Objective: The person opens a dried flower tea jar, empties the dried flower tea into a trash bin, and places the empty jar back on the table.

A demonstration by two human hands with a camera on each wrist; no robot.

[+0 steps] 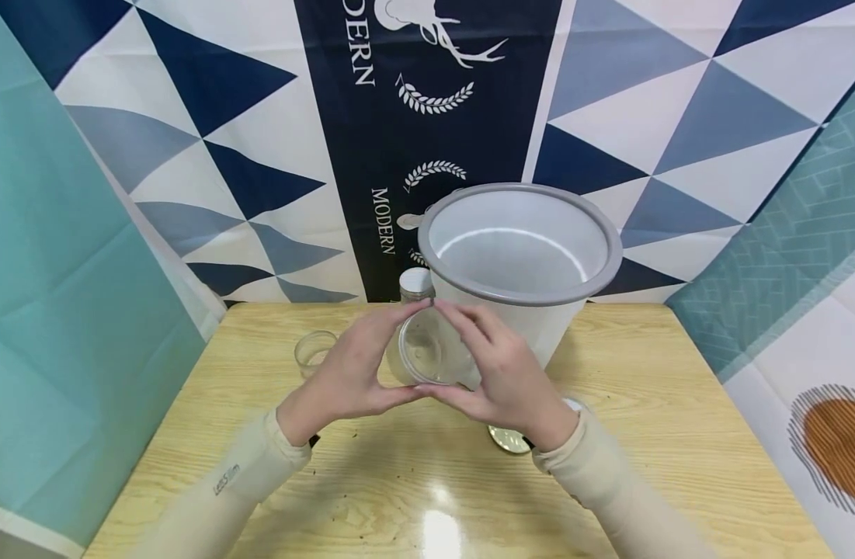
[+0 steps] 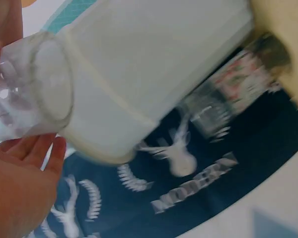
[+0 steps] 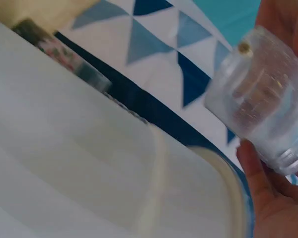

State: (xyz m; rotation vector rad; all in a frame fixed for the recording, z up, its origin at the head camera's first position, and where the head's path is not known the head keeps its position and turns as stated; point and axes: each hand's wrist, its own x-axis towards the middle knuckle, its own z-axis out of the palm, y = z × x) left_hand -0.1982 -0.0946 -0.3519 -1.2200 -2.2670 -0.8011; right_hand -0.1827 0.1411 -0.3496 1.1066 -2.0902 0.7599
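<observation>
My left hand (image 1: 353, 369) and right hand (image 1: 504, 369) meet at fingertips and thumbs around a clear plastic jar (image 1: 423, 349), held up over the table between them. Its round end faces me in the head view. The left wrist view has the jar (image 2: 52, 82) at the left, my left fingers (image 2: 52, 158) along its side. In the right wrist view a small brown speck shows on the jar (image 3: 258, 99), and right fingers (image 3: 253, 163) touch its lower edge. A golden lid (image 1: 509, 440) lies on the table by the right wrist, partly hidden by it.
A big white bucket (image 1: 563, 338) with a grey rim stands behind the right hand. Beside it is a white-capped bottle (image 1: 415, 282), with a floral pattern in the wrist views. A clear round dish (image 1: 314, 347) sits left of the left hand. Dark crumbs dot the wooden table (image 1: 371, 497).
</observation>
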